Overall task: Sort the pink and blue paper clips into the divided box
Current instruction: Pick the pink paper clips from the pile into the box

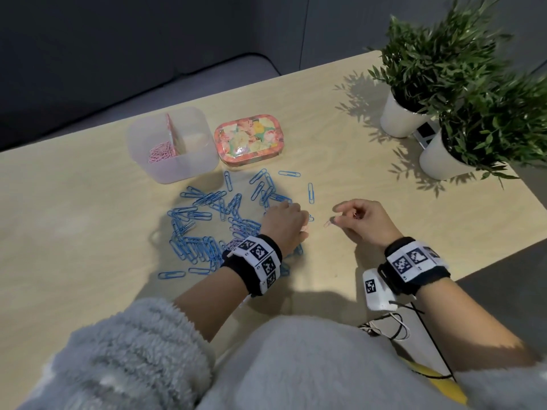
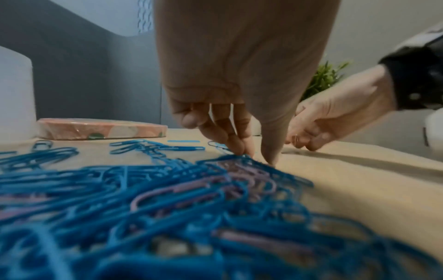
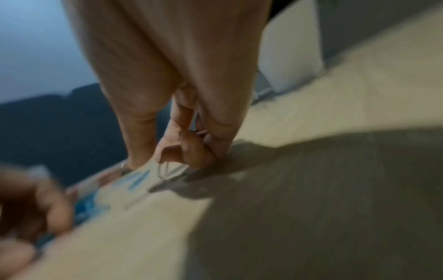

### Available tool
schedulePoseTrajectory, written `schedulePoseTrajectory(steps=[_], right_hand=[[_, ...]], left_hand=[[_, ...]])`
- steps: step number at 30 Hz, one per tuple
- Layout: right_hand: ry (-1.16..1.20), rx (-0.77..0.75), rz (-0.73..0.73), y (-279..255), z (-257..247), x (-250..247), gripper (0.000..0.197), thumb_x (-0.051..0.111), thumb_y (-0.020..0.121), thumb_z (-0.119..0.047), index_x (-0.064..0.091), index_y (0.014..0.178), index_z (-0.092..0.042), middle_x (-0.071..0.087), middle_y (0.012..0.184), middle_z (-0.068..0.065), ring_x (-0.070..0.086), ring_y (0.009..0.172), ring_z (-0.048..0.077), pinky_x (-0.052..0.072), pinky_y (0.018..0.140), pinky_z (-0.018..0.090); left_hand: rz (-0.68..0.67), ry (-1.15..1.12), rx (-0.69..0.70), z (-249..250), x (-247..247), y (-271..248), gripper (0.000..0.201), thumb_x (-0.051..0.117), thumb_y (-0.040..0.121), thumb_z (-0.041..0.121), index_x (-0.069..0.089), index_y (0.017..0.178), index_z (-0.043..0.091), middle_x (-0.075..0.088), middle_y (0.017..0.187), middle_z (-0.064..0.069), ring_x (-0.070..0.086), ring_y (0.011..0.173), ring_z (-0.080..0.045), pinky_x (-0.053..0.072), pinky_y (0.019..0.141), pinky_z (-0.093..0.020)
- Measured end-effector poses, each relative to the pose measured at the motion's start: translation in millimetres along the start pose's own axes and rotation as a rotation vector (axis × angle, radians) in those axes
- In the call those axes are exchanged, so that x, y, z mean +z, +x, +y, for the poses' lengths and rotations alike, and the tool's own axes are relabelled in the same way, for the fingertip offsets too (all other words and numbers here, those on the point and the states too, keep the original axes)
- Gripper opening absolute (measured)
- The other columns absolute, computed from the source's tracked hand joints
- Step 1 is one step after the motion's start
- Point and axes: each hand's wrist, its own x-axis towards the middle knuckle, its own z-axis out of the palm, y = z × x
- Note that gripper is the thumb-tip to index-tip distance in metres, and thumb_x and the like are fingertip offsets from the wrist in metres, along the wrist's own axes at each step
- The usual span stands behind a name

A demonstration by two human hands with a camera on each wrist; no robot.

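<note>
Two hands worked low over the worktop (image 1: 88, 220). The right hand (image 1: 362, 221) pinched a pink clip (image 1: 327, 223) at its fingertips, other fingers curled. The left hand (image 1: 285, 221) pressed fingertips down on the blue clips (image 1: 204, 229), a few pink among them; whether it gripped one I cannot tell. Beyond stood the divided box (image 1: 173, 145), pink clips heaped in its left compartment, the right looking bare. Beside it lay a shut floral tin (image 1: 248, 139).
</note>
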Motion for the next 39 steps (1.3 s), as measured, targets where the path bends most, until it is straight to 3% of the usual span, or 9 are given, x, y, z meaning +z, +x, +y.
schedulePoseTrajectory(steps=[3, 8, 13, 19, 23, 25, 30, 34, 39], right_hand=[[-0.347, -0.142, -0.029, 6, 8, 3, 0.021, 0.074, 0.073, -0.001, 0.068, 0.087, -0.016, 0.048, 0.062, -0.007, 0.045, 0.05, 0.001, 0.037, 0.059, 0.011], [-0.612, -0.267, -0.102, 6, 8, 7, 0.016, 0.067, 0.079, -0.007, 0.058, 0.07, -0.017, 0.047, 0.068, -0.009, 0.047, 0.068, 0.016, 0.038, 0.068, 0.027], [-0.221, -0.111, -0.127, 5, 6, 4, 0.025, 0.062, 0.084, -0.002, 0.053, 0.064, -0.014, 0.052, 0.047, -0.009, 0.041, 0.037, 0.002, 0.035, 0.044, 0.019], [0.569, 0.216, -0.176, 1, -28, 22, 0.026, 0.04, 0.091, 0.002, 0.061, 0.081, -0.008, 0.06, 0.055, -0.001, 0.046, 0.041, 0.01, 0.042, 0.046, 0.021], [0.614, 0.368, -0.276, 6, -40, 48, 0.029, 0.033, 0.081, -0.008, 0.051, 0.059, -0.009, 0.049, 0.051, 0.002, 0.041, 0.036, 0.011, 0.031, 0.039, 0.016], [0.292, 0.232, -0.209, 12, -35, 65, 0.028, 0.046, 0.087, -0.012, 0.048, 0.059, -0.009, 0.046, 0.05, 0.001, 0.035, 0.034, 0.01, 0.023, 0.038, 0.015], [-0.568, -0.141, -0.18, 16, -34, 90, 0.01, 0.07, 0.076, -0.024, 0.062, 0.072, -0.019, 0.054, 0.054, -0.004, 0.051, 0.055, 0.015, 0.039, 0.058, 0.026], [-0.637, -0.146, -0.019, 20, -44, 86, 0.007, 0.066, 0.078, -0.027, 0.062, 0.078, -0.021, 0.057, 0.066, -0.004, 0.055, 0.072, 0.02, 0.04, 0.067, 0.027], [-0.688, -0.15, -0.178, 5, -37, 76, 0.014, 0.071, 0.075, -0.029, 0.057, 0.072, -0.027, 0.062, 0.071, 0.001, 0.056, 0.072, 0.021, 0.045, 0.071, 0.03]], left_hand=[[0.021, 0.121, 0.041, 1, 9, -1, 0.019, 0.059, 0.086, 0.027, 0.062, 0.101, 0.016, 0.062, 0.103, -0.003, 0.054, 0.102, -0.027, 0.043, 0.081, -0.036], [-0.028, 0.2, 0.037, 1, 11, 4, 0.034, 0.088, 0.036, 0.036, 0.059, 0.048, 0.023, 0.057, 0.052, 0.008, 0.057, 0.051, -0.012, 0.04, 0.047, -0.019], [0.067, -0.347, -0.042, -12, -8, -5, 0.014, 0.048, 0.089, 0.011, 0.06, 0.091, 0.003, 0.066, 0.093, -0.015, 0.059, 0.087, -0.031, 0.046, 0.077, -0.037], [0.242, -1.076, -0.266, -76, -10, -34, 0.013, 0.05, 0.093, 0.009, 0.054, 0.082, 0.015, 0.063, 0.074, 0.002, 0.057, 0.062, 0.005, 0.047, 0.067, -0.014], [0.175, -1.321, -0.383, -85, -7, -46, 0.018, 0.04, 0.096, 0.003, 0.056, 0.1, 0.011, 0.054, 0.07, 0.001, 0.057, 0.051, 0.008, 0.043, 0.052, -0.007], [0.11, -1.447, -0.462, -83, -7, -49, 0.025, 0.038, 0.096, 0.008, 0.06, 0.087, 0.014, 0.049, 0.066, 0.002, 0.056, 0.047, 0.003, 0.038, 0.048, -0.014], [0.018, -0.848, -0.339, -56, -3, -49, 0.034, 0.053, 0.09, 0.035, 0.042, 0.061, 0.021, 0.046, 0.063, 0.003, 0.048, 0.062, -0.016, 0.034, 0.06, -0.028], [0.019, -0.318, -0.261, -48, 7, -50, 0.023, 0.052, 0.09, 0.035, 0.047, 0.078, 0.015, 0.055, 0.091, -0.008, 0.055, 0.089, -0.028, 0.037, 0.07, -0.034], [0.065, -0.296, -0.313, -69, 10, -59, 0.022, 0.049, 0.091, 0.028, 0.053, 0.09, 0.006, 0.059, 0.101, -0.016, 0.057, 0.094, -0.033, 0.045, 0.077, -0.04]])
